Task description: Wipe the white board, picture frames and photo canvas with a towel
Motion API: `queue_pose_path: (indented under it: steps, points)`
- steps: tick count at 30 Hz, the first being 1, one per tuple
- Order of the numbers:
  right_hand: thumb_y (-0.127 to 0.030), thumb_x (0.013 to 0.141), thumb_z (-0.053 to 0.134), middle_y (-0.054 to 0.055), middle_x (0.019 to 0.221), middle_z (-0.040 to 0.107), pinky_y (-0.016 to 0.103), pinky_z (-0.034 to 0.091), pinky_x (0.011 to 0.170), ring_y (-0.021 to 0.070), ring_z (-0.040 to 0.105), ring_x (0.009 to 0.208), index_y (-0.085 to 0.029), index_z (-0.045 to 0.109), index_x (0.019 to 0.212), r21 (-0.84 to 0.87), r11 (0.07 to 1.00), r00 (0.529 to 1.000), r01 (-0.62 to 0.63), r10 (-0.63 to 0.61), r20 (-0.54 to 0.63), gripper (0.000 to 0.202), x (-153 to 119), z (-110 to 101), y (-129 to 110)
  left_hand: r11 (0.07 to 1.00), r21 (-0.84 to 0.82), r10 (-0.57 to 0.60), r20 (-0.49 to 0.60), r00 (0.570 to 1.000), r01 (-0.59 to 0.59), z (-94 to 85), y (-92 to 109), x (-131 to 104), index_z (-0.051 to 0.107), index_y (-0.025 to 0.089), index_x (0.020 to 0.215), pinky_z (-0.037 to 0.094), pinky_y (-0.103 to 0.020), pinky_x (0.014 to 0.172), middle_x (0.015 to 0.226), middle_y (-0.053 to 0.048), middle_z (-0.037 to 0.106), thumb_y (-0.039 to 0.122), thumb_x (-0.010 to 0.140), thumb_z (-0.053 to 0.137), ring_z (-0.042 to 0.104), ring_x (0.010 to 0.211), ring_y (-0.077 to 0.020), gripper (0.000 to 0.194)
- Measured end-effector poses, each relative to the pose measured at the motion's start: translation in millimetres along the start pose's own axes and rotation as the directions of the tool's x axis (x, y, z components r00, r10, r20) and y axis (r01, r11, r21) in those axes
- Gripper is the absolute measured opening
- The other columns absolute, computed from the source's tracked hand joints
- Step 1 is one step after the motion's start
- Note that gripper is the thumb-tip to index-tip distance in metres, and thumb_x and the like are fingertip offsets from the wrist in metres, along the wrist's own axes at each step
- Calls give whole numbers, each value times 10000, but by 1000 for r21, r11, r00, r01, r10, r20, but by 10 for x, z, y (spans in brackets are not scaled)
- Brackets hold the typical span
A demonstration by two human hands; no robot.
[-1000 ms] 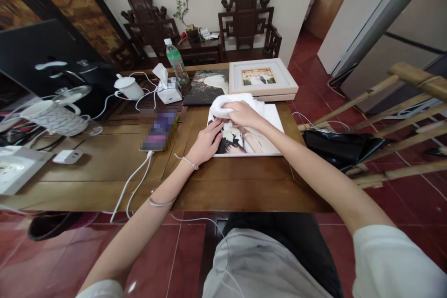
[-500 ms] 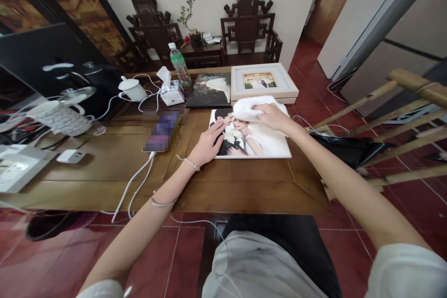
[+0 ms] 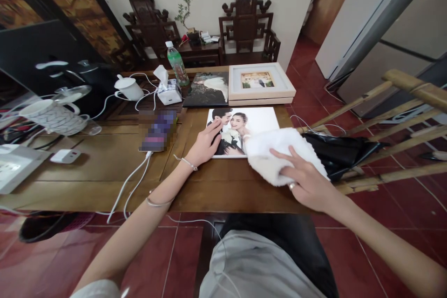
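A white photo panel (image 3: 262,118) with a picture of a couple lies flat on the wooden table (image 3: 209,191). My left hand (image 3: 205,143) rests on its left edge, fingers stretched out over the picture. In my right hand (image 3: 305,177) is a fluffy white cloth (image 3: 279,149), draped over the panel's lower right corner and hiding it. Some fingers of that hand lie on top of the cloth, while others are tucked into its folds.
Behind the panel lie a dark photo panel (image 3: 206,95) and a pale box frame (image 3: 291,91). A phone (image 3: 157,132) with a charging cable, a tissue box (image 3: 169,93), a bottle (image 3: 177,63) and patterned cup (image 3: 52,116) stand left. A bamboo rack (image 3: 412,84) is at right.
My right hand has brought the cloth from the panel's upper part down and right to its lower right corner, uncovering the upper part. My left hand stays on the left edge.
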State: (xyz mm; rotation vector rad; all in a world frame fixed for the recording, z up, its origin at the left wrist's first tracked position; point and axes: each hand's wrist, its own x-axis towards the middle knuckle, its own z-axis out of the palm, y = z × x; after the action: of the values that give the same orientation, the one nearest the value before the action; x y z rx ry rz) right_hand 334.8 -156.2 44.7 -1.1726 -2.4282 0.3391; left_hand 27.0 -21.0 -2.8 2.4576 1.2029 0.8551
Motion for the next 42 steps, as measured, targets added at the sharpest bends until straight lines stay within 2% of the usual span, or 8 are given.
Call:
queue_pose_path:
  steps: [4, 10, 17, 22, 26, 33, 37, 42]
  points:
    - [-43, 593, 432, 101, 1390, 594, 617, 252, 1160, 302, 520, 1316, -218, 733, 994, 42, 998, 999, 37, -36, -18, 532, -18, -25, -13, 1000, 9, -6, 14, 1000, 6, -15, 20, 4, 521, 109, 1401, 269, -468, 1216, 1526, -153, 437, 323, 995, 362, 349, 1451, -272, 485]
    - [-82, 665, 418, 42, 962, 770, 451, 438, 1040, 258, 700, 938, -218, 747, 933, 20, 995, 995, -100, 100, 2, 446, 647, -196, 330, 1000, 19, -6, 23, 1000, 6, -25, 16, 5, 517, 111, 1405, 264, -465, 1219, 1529, -150, 433, 332, 998, 362, 343, 1455, -262, 488]
    - [-108, 679, 438, 76, 1095, 740, 345, 469, 876, 274, 641, 1030, -167, 756, 995, 48, 978, 978, -204, 206, -42, 452, 1429, -300, 808, 1000, 16, -6, 30, 1000, 5, -26, -8, 6, 502, 118, 1420, 278, -479, 1209, 1527, -154, 435, 340, 1000, 374, 346, 1454, -266, 492]
    - [-108, 689, 457, 101, 1067, 739, 357, 467, 853, 293, 635, 1010, -151, 751, 978, 29, 966, 965, -256, 257, -41, 414, 1652, -316, 930, 1000, 20, -2, 38, 999, 1, -30, -3, 5, 502, 79, 1415, 272, -467, 1212, 1523, -177, 432, 331, 999, 370, 340, 1456, -266, 504]
    - [-94, 682, 426, 80, 1049, 747, 341, 465, 858, 271, 646, 999, -167, 754, 949, 34, 975, 974, -221, 222, -51, 430, 1484, -273, 848, 1000, 21, 1, 36, 999, -2, -30, 1, 9, 500, 72, 1414, 275, -470, 1211, 1525, -180, 427, 327, 998, 367, 342, 1456, -265, 506]
    - [-76, 670, 403, 73, 975, 762, 444, 432, 1017, 265, 689, 939, -186, 734, 957, -58, 992, 994, -108, 110, 22, 451, 739, -203, 352, 1000, 17, 4, 18, 1000, -4, -17, 8, 4, 499, 101, 1416, 282, -494, 1205, 1523, -168, 435, 303, 996, 360, 347, 1454, -268, 486]
    - [-51, 679, 394, 98, 1211, 707, 615, 289, 1126, 322, 608, 1199, -198, 715, 1010, -33, 999, 997, -34, 37, 74, 484, 332, -154, 6, 1000, 7, 6, 10, 1000, -6, -15, 18, 1, 507, 99, 1406, 277, -481, 1211, 1519, -170, 440, 306, 996, 362, 354, 1450, -268, 482]
    - [-44, 679, 394, 76, 1300, 664, 646, 249, 1140, 310, 481, 1349, -221, 701, 1092, 28, 1000, 991, -5, 1, 136, 544, 175, -125, -164, 1000, 7, -1, 13, 1000, 1, -16, 29, -1, 510, 109, 1404, 278, -471, 1214, 1516, -158, 448, 318, 995, 358, 360, 1447, -262, 483]
